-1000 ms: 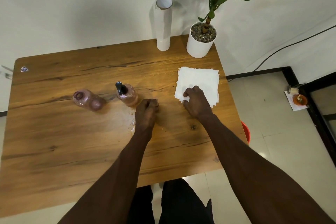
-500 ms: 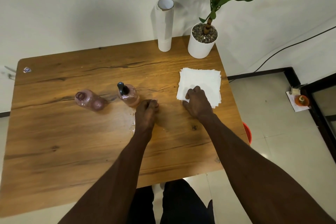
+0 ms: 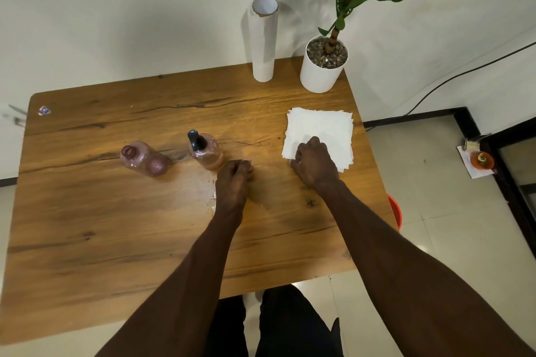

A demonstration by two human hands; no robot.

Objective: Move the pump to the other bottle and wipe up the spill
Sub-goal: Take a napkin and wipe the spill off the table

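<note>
While little has shifted over the last second, the right hand (image 3: 314, 164) stays at the near left corner of the napkin stack (image 3: 319, 136), by the table's (image 3: 87, 226) right edge, fingers curled onto the top sheet; whether a sheet is pinched free I cannot tell. The left hand (image 3: 233, 180) still rests mid-table, fingers curled, holding nothing visible. Just left of it lies the pale spill (image 3: 203, 185), unwiped. Touching the spill's far side stands the bottle (image 3: 207, 152) wearing the black pump (image 3: 195, 139); the open bottle (image 3: 143, 158) stands to its left. Judging by this, wiping looks next, once a napkin lifts.
</note>
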